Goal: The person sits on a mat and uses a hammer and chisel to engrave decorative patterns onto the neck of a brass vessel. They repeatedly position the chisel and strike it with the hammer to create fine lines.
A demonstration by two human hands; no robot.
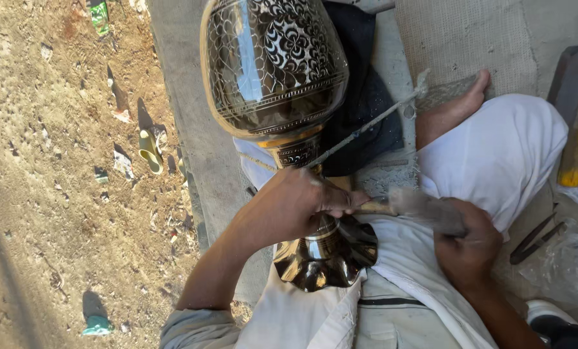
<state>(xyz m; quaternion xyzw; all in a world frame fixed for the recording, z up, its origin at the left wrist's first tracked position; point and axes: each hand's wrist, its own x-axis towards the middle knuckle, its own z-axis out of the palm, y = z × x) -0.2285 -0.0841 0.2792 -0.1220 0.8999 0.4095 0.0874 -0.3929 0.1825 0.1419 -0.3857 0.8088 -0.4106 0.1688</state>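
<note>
A large engraved brass vase [273,68] with black floral pattern lies across my lap, its scalloped foot [324,258] toward me. My left hand [295,203] is closed around a small chisel [373,207] pressed against the vase's narrow stem. My right hand [466,249] grips a hammer handle [428,210], blurred with motion, close to the chisel's end. A thin cord [373,123] runs from the stem toward my bare foot [460,100]. My white trousers [495,155] sit under the vase.
Dark cloth [366,90] lies beneath the vase on a woven mat [457,35]. Metal pliers [537,239] and a yellow-tipped tool [576,142] lie at right. A concrete ledge [185,97] borders littered dirt ground [56,161] with a yellow sandal [150,152] at left.
</note>
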